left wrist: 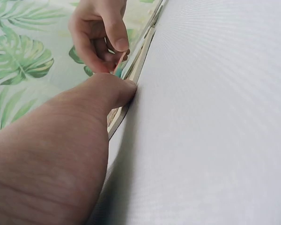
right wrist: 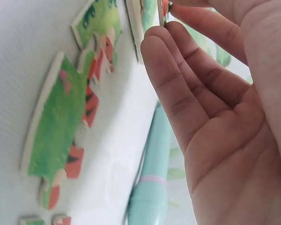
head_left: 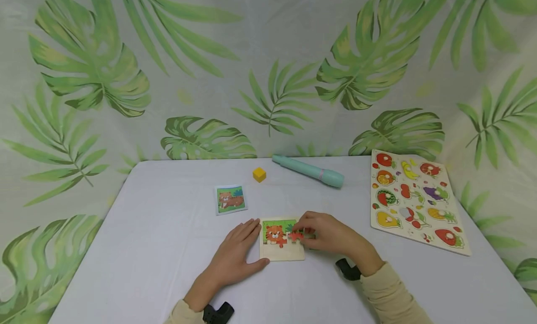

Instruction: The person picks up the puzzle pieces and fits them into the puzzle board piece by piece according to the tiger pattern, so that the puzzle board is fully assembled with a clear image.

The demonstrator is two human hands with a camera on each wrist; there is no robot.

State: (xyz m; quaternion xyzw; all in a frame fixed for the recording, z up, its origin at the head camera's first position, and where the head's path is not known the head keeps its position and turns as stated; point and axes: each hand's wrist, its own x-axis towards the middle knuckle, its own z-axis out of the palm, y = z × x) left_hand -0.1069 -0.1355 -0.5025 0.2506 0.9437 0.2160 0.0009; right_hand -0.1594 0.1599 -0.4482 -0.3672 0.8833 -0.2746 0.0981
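A square wooden puzzle board (head_left: 287, 255) lies on the white table, with tiger-picture pieces (head_left: 273, 231) filling its upper left part. My left hand (head_left: 237, 256) rests flat at the board's left side, its thumb touching the lower left corner. Over the board's right side, my right hand (head_left: 329, 233) pinches a puzzle piece (head_left: 295, 236) between thumb and fingers. From the left wrist view, the piece (left wrist: 119, 66) stands tilted on edge in those fingers. Loose green and orange puzzle pieces (right wrist: 58, 122) lie under the right hand, mostly hidden from the head view.
Behind the board lie a tiger picture card (head_left: 231, 199) and a yellow cube (head_left: 259, 175). A mint-green tube (head_left: 308, 169) lies near the table's back edge. A wooden fruit puzzle board (head_left: 413, 200) occupies the right side. Leaf-patterned cloth (head_left: 277, 81) hangs behind the table.
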